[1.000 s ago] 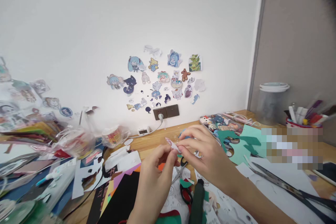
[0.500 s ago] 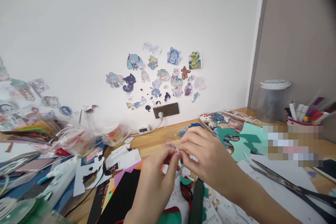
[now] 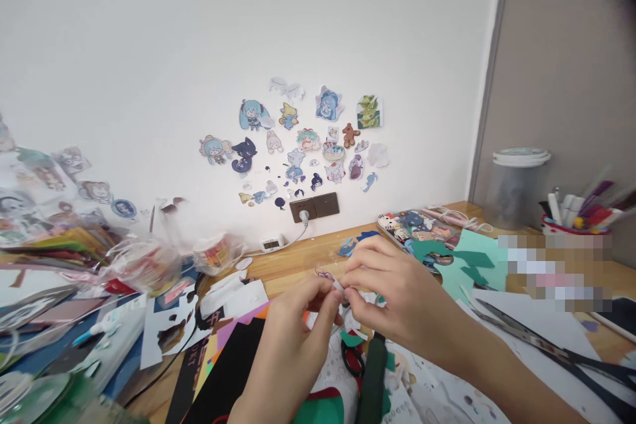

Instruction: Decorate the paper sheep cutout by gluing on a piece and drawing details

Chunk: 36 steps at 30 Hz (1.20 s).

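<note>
In the head view, my left hand (image 3: 304, 318) pinches a small paper cutout (image 3: 338, 287) between thumb and fingertips. My right hand (image 3: 392, 281) closes its thumb and fingers on the cutout's other side, so the two hands almost meet. Its printed drawing shows only in part, and the fingers cover the rest. Below the hands are red-handled scissors (image 3: 352, 356), a dark green tool handle (image 3: 373, 377) and paper scraps. Black paper sheets (image 3: 226, 371) lie beside my left forearm.
Large open scissors (image 3: 551, 348) rest on white paper at right, near green paper sheets (image 3: 479, 258). A pen holder (image 3: 574, 230) and a lidded clear bucket (image 3: 517, 192) stand behind. Plastic-wrapped cups (image 3: 218, 253) and paper clutter crowd the left. A plugged socket (image 3: 314, 207) is on the wall.
My right hand's fingertips have shifted slightly to the right, and a little more of the paper cutout shows between the hands. My left hand stays nearly in place.
</note>
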Available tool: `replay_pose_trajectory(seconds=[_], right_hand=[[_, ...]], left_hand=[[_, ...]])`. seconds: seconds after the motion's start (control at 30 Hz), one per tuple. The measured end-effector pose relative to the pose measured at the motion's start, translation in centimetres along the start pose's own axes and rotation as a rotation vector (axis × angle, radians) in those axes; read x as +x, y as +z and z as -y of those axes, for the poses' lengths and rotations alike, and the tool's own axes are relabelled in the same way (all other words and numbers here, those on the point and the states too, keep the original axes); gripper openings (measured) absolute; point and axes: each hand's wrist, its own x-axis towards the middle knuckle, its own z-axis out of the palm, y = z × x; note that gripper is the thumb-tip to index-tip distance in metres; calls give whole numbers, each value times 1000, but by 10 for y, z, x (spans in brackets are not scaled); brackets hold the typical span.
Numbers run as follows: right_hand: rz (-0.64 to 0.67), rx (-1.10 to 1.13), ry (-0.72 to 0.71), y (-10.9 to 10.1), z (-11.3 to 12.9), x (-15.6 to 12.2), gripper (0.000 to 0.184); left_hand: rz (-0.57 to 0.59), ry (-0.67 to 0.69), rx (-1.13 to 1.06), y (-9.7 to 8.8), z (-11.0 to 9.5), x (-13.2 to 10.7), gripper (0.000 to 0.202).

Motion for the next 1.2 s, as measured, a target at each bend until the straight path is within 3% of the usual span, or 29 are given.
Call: replay_pose_trajectory(seconds=[0.27, 0.63, 0.77, 0.93, 1.07, 1.2], right_hand=[[71, -25, -12, -1, -1, 0, 21], [20, -211, -36, -1, -5, 1, 27], [-55, -369, 37, -2, -15, 1, 25], [32, -546, 114, -2, -37, -4, 19], [-55, -405, 141, 0, -31, -4, 26], [-76, -229, -15, 1, -13, -2, 25]], left_hand=[[6, 1, 9, -3, 1, -1, 25], [9, -14, -24, -3, -2, 0, 24], [9, -35, -65, -2, -3, -1, 24], [-12, -111, -157, -3, 0, 3, 28], [-25, -136, -210, -2, 3, 10, 30], [-22, -146, -235, -2, 3, 12, 31]])
